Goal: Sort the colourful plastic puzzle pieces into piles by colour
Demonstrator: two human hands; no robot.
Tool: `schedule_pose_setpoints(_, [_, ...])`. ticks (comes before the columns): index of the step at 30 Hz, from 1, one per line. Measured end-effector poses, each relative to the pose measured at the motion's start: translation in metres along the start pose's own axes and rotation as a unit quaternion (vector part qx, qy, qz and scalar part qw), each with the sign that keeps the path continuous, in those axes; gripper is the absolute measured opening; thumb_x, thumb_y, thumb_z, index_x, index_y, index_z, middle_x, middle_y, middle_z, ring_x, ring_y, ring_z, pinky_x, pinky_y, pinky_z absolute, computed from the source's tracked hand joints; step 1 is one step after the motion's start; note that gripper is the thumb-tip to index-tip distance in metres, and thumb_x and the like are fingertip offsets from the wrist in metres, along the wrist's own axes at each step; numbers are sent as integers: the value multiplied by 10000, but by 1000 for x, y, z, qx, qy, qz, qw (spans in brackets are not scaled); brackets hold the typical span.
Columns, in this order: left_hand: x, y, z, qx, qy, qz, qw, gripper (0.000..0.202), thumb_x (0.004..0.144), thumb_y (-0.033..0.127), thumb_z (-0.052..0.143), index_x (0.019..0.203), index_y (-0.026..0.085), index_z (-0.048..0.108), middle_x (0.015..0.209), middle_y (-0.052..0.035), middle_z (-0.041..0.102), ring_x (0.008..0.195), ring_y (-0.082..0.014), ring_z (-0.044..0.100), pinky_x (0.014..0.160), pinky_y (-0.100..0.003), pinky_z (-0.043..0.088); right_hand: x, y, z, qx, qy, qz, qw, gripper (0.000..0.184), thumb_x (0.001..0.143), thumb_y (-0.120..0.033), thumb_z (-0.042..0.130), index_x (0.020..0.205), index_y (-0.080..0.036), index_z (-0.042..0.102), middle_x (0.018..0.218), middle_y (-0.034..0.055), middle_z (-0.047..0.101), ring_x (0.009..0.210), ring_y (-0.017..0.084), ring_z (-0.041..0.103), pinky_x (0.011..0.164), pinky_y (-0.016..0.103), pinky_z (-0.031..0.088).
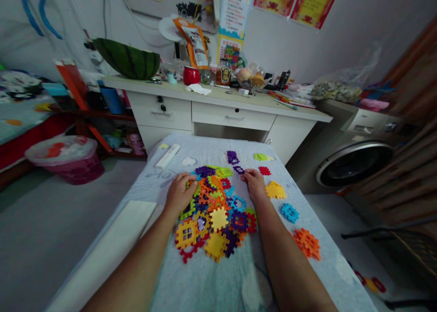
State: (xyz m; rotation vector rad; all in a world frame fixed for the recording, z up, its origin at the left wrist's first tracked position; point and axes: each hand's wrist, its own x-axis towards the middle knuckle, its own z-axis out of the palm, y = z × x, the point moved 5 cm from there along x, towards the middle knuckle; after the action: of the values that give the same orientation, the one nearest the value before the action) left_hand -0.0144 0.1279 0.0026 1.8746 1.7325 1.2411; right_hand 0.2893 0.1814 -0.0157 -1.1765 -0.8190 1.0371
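Observation:
A heap of colourful plastic interlocking building pieces (217, 218) lies in the middle of the cloth-covered table (208, 280). At the heap's left edge is my left hand (180, 191), its fingers curled down among green and blue pieces; what they hold, if anything, is hidden. To the right of the heap, my right hand (254, 181) pinches a small purple building piece (239, 169) between thumb and fingers. Just beyond it lie more purple pieces (233, 157). A red piece (264, 170) is close by on the right.
Along the right side sit separate groups: lime green (261, 157), yellow (276, 190), blue (289, 212) and orange pieces (307, 244). A white bar (168, 156) lies at the far left. Behind stands a white desk (235, 116), with a washing machine (351, 143) to the right.

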Motion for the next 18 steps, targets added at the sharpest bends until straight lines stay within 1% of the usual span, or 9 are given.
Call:
schedule_pose_setpoints(6, [0,-1,1,-2,-6,-3,1000,282,814,367,516,958,209,701,1121,-76,610,1106,-247,576,1019,-413,433,1,1,-1,1,9,7,1000,255,518,-252,680,748,-181,596,603,-43,613,565,113,579,585,237,454])
schedule_pose_setpoints(9, [1,-4,2,-1,-2,-6,1000,269,806,362,530,956,218,701,1122,-67,611,1098,-239,580,1009,-399,441,8,-4,4,-4,7,3,1000,255,504,-267,674,728,-190,578,580,-50,588,540,113,556,561,236,441])
schedule_pose_setpoints(13, [1,-5,2,-4,0,1,1000,273,814,361,521,957,212,700,1121,-72,608,1097,-238,581,1009,-401,439,29,-17,15,-82,32,-37,995,223,518,-295,626,708,-194,567,592,-45,575,557,123,546,557,241,430])
schedule_pose_setpoints(16, [0,-4,2,-4,0,3,1000,267,816,361,521,953,214,697,1121,-69,608,1099,-237,578,1010,-402,435,51,-22,24,-122,55,-46,990,189,532,-285,586,697,-193,565,581,-42,563,582,134,548,556,238,410])
schedule_pose_setpoints(18, [-1,-4,2,-4,-2,1,1000,264,815,363,527,955,217,696,1127,-67,609,1105,-237,574,1009,-400,434,62,-23,31,-133,58,-47,988,182,540,-270,571,703,-190,574,566,-46,553,585,134,539,552,232,394])
